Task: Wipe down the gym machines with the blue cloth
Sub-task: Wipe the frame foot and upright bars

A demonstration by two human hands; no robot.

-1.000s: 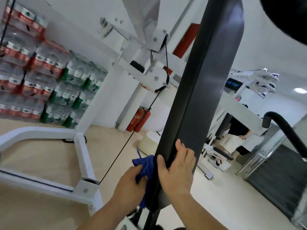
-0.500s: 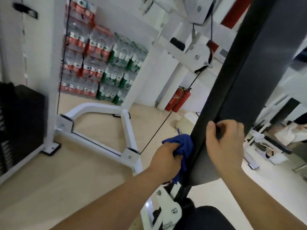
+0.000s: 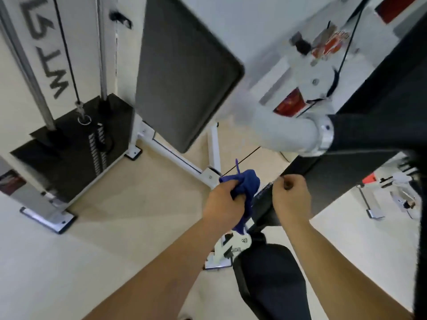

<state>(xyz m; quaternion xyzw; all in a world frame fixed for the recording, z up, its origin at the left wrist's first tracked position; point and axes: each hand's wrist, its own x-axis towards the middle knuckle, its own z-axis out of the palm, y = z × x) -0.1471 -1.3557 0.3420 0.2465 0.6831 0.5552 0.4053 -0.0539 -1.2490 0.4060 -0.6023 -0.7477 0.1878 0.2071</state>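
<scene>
Blue cloth (image 3: 247,183); black pad (image 3: 360,139); white frame (image 3: 175,155); beige floor (image 3: 129,204).

The left hand (image 3: 221,204) covers much of the cloth (image 3: 247,183); only folds above the fist and a tail below it show. The right hand (image 3: 291,197) has its fingertips curled out of sight at the pad (image 3: 369,146) edge. The pad runs off the frame at 2 o'clock, the seat (image 3: 270,280) at 5. The pulley (image 3: 316,75) at 1 o'clock is blurred.
</scene>
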